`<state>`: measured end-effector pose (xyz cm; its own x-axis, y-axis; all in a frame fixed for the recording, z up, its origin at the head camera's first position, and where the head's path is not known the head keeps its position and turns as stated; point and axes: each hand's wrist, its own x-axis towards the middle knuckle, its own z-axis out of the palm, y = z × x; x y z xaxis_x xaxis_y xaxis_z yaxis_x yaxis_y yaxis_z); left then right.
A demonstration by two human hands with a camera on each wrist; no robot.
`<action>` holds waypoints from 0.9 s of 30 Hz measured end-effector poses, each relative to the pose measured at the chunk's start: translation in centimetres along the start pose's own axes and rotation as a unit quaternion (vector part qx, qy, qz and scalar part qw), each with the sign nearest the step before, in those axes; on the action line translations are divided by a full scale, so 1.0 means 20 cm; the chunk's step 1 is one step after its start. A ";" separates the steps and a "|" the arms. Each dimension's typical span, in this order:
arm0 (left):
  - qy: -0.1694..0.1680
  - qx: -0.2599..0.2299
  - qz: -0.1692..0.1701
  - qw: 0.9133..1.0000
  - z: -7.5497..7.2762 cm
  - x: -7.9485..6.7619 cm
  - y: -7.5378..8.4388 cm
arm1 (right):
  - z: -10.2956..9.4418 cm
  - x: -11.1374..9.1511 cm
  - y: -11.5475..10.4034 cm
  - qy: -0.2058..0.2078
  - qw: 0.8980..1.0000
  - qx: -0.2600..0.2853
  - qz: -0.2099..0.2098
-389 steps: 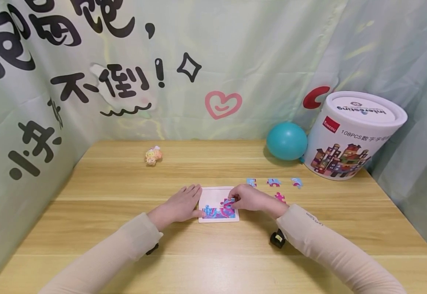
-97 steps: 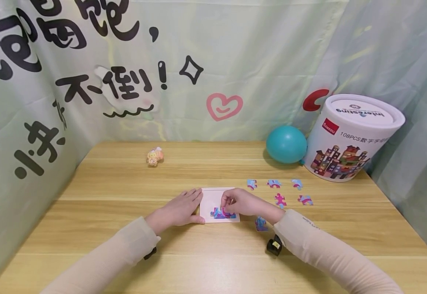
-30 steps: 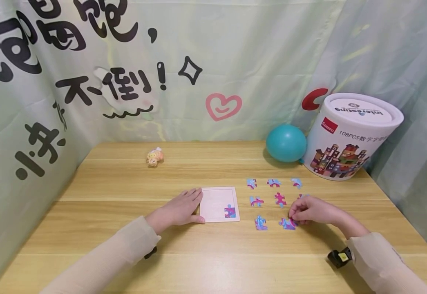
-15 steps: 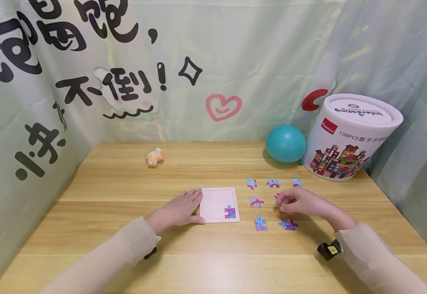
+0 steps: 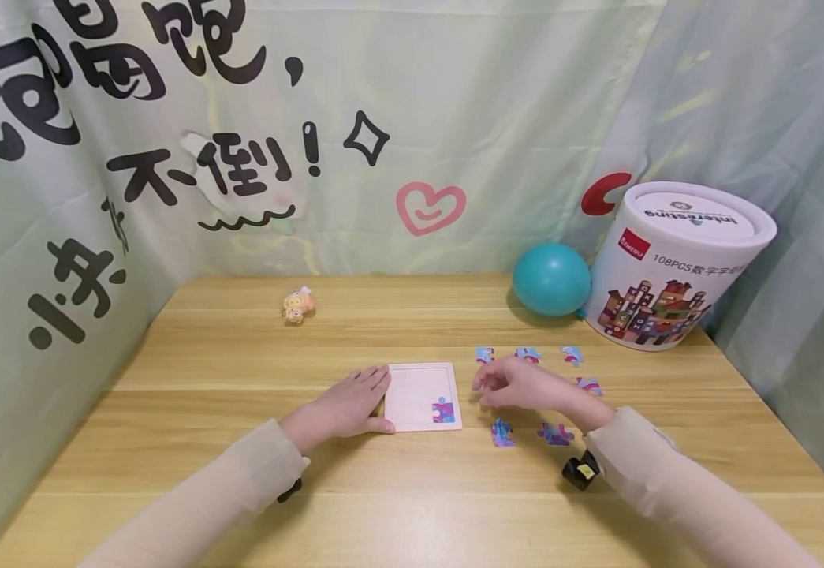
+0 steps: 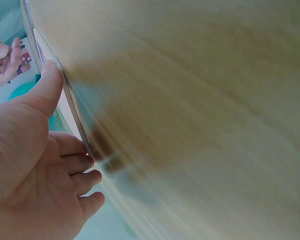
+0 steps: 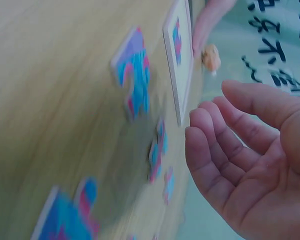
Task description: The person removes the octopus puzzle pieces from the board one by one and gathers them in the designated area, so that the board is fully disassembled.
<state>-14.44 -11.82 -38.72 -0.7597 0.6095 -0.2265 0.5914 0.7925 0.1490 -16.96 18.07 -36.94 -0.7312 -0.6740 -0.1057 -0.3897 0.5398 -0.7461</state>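
My left hand (image 5: 351, 404) lies flat at the left side of a small white puzzle tray (image 5: 409, 392), fingers straight, thumb at its near corner. One pink-and-blue jigsaw piece (image 5: 443, 411) sits in the tray's near right corner. Just right of the tray, my right hand (image 5: 521, 384) hovers over the loose pieces; its fingers are loosely bent and the right wrist view shows nothing between them and the thumb. Below it lie a blue jigsaw piece (image 5: 502, 432) and a purple-blue piece (image 5: 555, 434). Another piece (image 5: 588, 386) shows beyond the wrist. The hand covers part of the middle row.
Along the far row are several jigsaw pieces, among them a blue one (image 5: 572, 356). A teal balloon (image 5: 551, 278) stands beside a large white tub (image 5: 677, 268) at the back right. A small figurine (image 5: 299, 304) is at the back left, before the printed curtain (image 5: 511, 118).
Over these frames the tray has gone from several pieces to one, with more pieces now on the table. The right hand has just swept left across them. The left hand stays put.
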 end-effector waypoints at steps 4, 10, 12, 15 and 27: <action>-0.002 0.002 -0.003 1.000 0.00 0.00 0.00 | 0.05 0.06 -0.04 -0.011 1.000 -0.001 -0.010; -0.002 0.004 -0.005 1.000 0.00 0.00 0.00 | 0.12 0.13 -0.09 -0.024 0.999 -0.012 -0.021; -0.002 0.003 -0.005 1.000 0.00 0.00 0.00 | 0.13 0.14 -0.10 -0.027 0.999 -0.018 -0.015; -0.002 0.002 -0.005 1.000 0.01 0.00 0.00 | 0.15 0.16 -0.10 -0.029 0.999 -0.020 0.006; 0.000 0.002 -0.003 1.000 0.00 0.00 0.00 | 0.17 0.19 -0.09 -0.019 0.998 -0.042 0.041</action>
<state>-14.46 -11.84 -38.82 -0.7632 0.6049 -0.2275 0.5880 0.7960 0.1439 -17.15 12.72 -38.25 -0.7413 -0.6436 -0.1905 -0.3761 0.6334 -0.6763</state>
